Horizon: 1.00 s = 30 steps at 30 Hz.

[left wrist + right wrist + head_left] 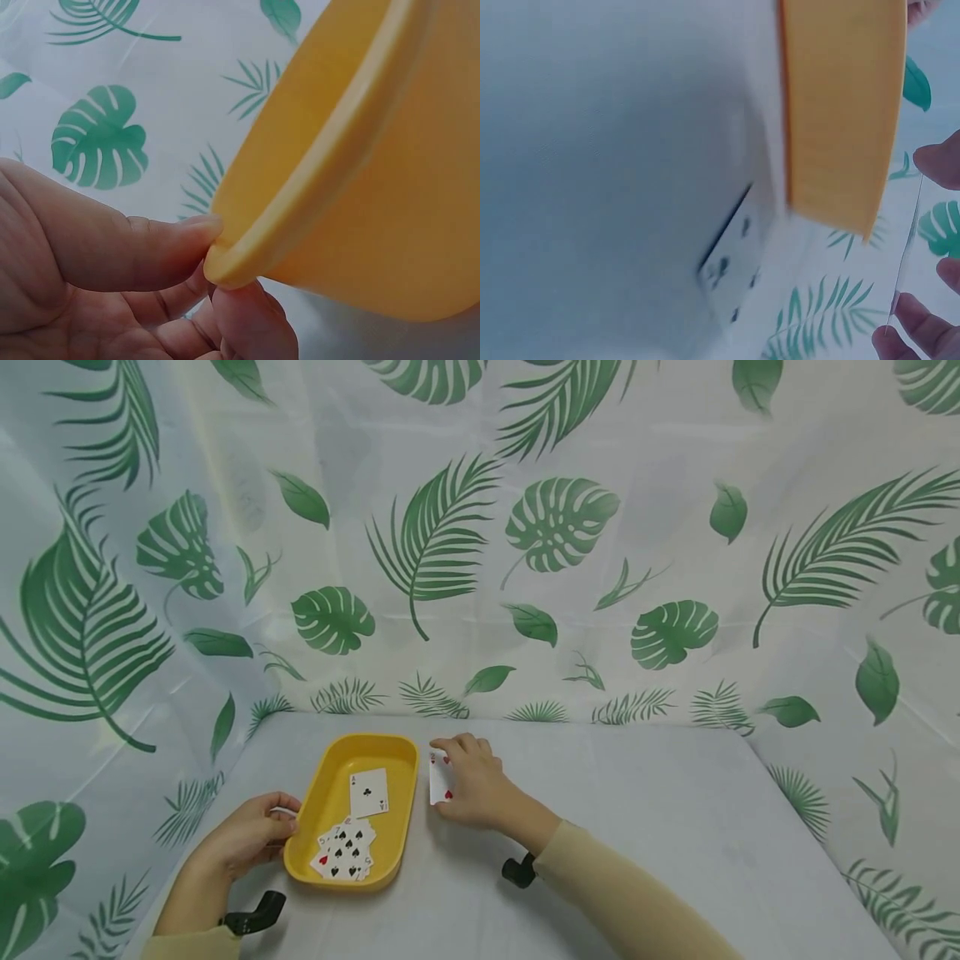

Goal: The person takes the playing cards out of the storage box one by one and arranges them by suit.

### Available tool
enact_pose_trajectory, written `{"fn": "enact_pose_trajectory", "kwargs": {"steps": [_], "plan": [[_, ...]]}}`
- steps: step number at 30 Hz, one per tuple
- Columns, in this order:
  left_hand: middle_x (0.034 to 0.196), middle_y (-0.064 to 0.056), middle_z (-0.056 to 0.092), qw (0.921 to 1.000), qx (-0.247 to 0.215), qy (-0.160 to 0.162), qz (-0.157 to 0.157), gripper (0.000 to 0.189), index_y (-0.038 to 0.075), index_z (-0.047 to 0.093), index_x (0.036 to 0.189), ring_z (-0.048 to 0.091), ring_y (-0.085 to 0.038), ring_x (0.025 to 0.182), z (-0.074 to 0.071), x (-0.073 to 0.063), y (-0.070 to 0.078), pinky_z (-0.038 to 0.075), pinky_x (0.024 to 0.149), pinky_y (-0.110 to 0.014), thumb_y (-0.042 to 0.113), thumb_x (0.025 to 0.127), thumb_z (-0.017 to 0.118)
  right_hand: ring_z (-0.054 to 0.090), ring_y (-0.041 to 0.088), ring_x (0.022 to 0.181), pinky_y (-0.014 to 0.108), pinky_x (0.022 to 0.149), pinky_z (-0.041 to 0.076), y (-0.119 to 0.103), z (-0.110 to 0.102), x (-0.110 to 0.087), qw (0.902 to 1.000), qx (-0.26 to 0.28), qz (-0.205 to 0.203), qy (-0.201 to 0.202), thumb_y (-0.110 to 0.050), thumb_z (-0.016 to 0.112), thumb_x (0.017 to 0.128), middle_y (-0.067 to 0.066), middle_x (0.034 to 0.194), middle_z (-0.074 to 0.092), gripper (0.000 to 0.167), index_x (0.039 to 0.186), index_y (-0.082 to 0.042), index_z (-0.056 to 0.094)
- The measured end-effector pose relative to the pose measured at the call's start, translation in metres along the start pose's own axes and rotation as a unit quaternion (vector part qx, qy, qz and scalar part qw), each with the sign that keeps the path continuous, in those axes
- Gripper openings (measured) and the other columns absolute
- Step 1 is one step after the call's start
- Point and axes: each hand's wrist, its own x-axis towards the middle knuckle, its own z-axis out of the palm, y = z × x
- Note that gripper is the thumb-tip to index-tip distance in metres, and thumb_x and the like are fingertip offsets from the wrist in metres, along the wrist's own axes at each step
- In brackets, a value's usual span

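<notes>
A yellow plastic tray (330,802) stands on the table, left of centre. My left hand (251,835) pinches its left rim, thumb above and a finger beneath, as the left wrist view shows. Inside the tray lie an ace of clubs (368,792) and, nearer me, an overlapping pile of playing cards (347,852) topped by a spade. Just right of the tray, my right hand (474,781) holds a hearts playing card (438,787) by its edges, off the table. In the right wrist view another card (733,262) lies below on the table, its marks blurred.
A pale cloth covers the table (637,802), which extends to the right of the tray. White curtains with green leaves (562,525) enclose the back and sides. Black wrist mounts (258,914) sit on both forearms.
</notes>
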Motion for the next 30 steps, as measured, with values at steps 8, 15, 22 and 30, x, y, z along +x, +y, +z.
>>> {"fn": "enact_pose_trajectory", "kwargs": {"steps": [8, 15, 22, 30], "plan": [[0.098, -0.013, 0.065, 1.0, 0.005, 0.0, 0.001, 0.039, -0.005, 0.049, 0.136, 0.061, -0.025, 0.082, -0.001, 0.003, -0.001, 0.058, 0.074, -0.034, 0.002, 0.1, 0.062, 0.046, 0.032, 0.137, 0.054, 0.099, 0.047, 0.031, -0.002, -0.014, 0.9998, 0.003, 0.021, 0.005, -0.034, 0.09, 0.079, 0.007, 0.152, 0.051, 0.091, 0.158, -0.024, 0.047], [0.099, -0.014, 0.065, 1.0, 0.005, -0.001, 0.0, 0.038, -0.006, 0.049, 0.136, 0.062, -0.024, 0.083, -0.001, 0.001, -0.001, 0.058, 0.074, -0.033, 0.002, 0.101, 0.061, 0.048, 0.034, 0.135, 0.058, 0.096, 0.048, 0.052, 0.004, -0.024, 0.9989, -0.002, 0.047, -0.007, -0.032, 0.093, 0.076, 0.009, 0.147, 0.055, 0.089, 0.154, -0.023, 0.052], [0.098, -0.013, 0.066, 1.0, 0.002, -0.004, 0.003, 0.039, -0.006, 0.048, 0.136, 0.061, -0.025, 0.082, -0.001, -0.001, 0.0, 0.058, 0.073, -0.033, 0.001, 0.1, 0.061, 0.051, 0.034, 0.135, 0.061, 0.095, 0.048, 0.068, 0.009, -0.027, 0.9959, -0.023, 0.087, -0.013, -0.033, 0.094, 0.076, 0.009, 0.148, 0.056, 0.088, 0.153, -0.022, 0.053], [0.099, -0.014, 0.065, 1.0, -0.002, -0.006, 0.006, 0.038, -0.006, 0.048, 0.135, 0.061, -0.025, 0.082, 0.0, -0.004, 0.001, 0.059, 0.073, -0.032, 0.001, 0.1, 0.062, 0.054, 0.036, 0.133, 0.066, 0.098, 0.047, 0.078, 0.015, -0.025, 0.9918, -0.049, 0.116, -0.022, -0.037, 0.097, 0.075, 0.01, 0.145, 0.059, 0.086, 0.149, -0.021, 0.057]]}}
